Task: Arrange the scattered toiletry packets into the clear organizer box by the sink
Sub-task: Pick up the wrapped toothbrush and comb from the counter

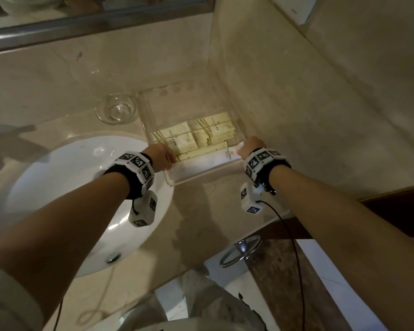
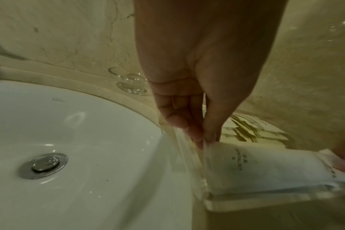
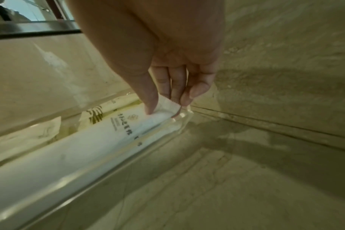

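Note:
The clear organizer box (image 1: pixel 170 181) stands on the marble counter to the right of the sink. Yellow toiletry packets (image 1: pixel 177 139) with gold stripes lie stacked in its two middle compartments. A long white packet (image 1: pixel 208 162) lies across the front compartment. My left hand (image 1: pixel 161 157) pinches its left end (image 2: pixel 209 145) between thumb and fingertips just inside the box wall. My right hand (image 1: pixel 250 146) pinches the packet's serrated right end (image 3: pixel 167 103) at the box's right corner. The long white packet (image 3: pixel 73 149) fills the front slot lengthwise.
A white sink basin (image 1: pixel 65 187) with a metal drain (image 2: pixel 42 164) lies left of the box. A small clear glass dish (image 1: pixel 117 111) sits behind the basin. The marble wall (image 1: pixel 320 103) rises close to the box's right side. A metal ring (image 1: pixel 240 250) hangs below the counter edge.

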